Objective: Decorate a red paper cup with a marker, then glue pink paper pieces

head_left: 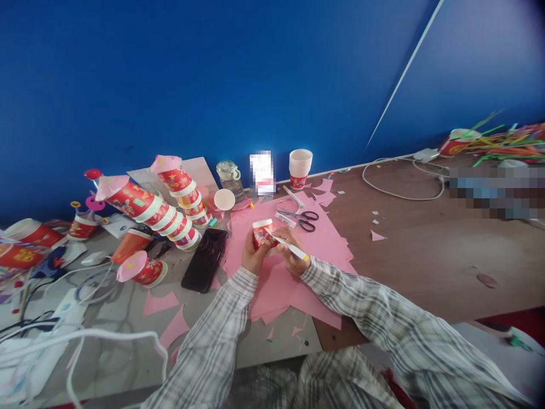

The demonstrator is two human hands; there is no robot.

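My left hand (254, 254) is wrapped round a red paper cup (260, 232) with a white rim and a printed pattern. In my right hand (293, 255) is a white marker (293, 246) with a yellow end, its tip at the cup's side. Whether the tip touches the cup I cannot tell. Both hands are over pink paper sheets (315, 289). Just beyond them lie a glue stick (285, 220) and black-handled scissors (307, 221).
A black phone (205, 260) lies left of the paper. Stacked cup towers (149, 211) with pink cone tops stand behind it, near a glass jar (230, 179). White cups (300, 165) stand by the wall. Cables (106, 335) run along the left; colourful pipe cleaners (506, 142) lie far right.
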